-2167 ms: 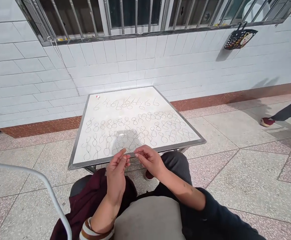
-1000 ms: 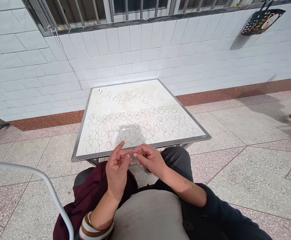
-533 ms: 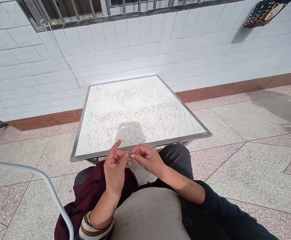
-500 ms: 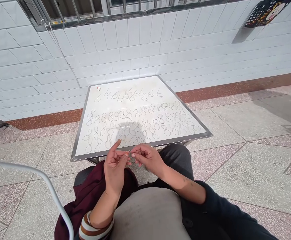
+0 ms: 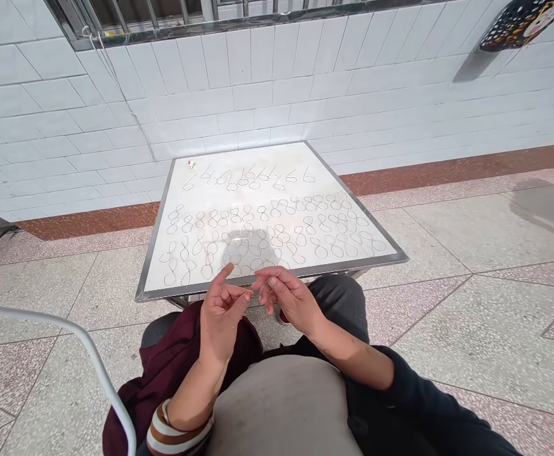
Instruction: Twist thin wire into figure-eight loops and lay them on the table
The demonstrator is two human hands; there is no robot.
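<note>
My left hand (image 5: 220, 310) is in front of the table's near edge, its thumb and index finger pinched together. Something tiny with an orange-red tint shows at those fingertips, too small to name. Close by on the right, my right hand (image 5: 289, 297) has its index finger stretched toward the left fingertips, thumb and fingers apart, and nothing visible in it. Beyond both hands, the white tabletop (image 5: 258, 197) carries rows of thin dark figure-eight wire loops (image 5: 322, 247). Farther back lie several wire pieces bent like a six (image 5: 278, 182).
A small white-and-red object (image 5: 191, 164) sits at the table's far left corner. The table stands against a white tiled wall (image 5: 239, 63) below a barred window. A pale curved metal tube (image 5: 87, 345) rises at my left. A dotted bag (image 5: 519, 25) hangs at upper right.
My right hand's pinch has loosened and its index finger has straightened, moving slightly away from the left fingertips. The left hand keeps its pinch. The view has shifted slightly.
</note>
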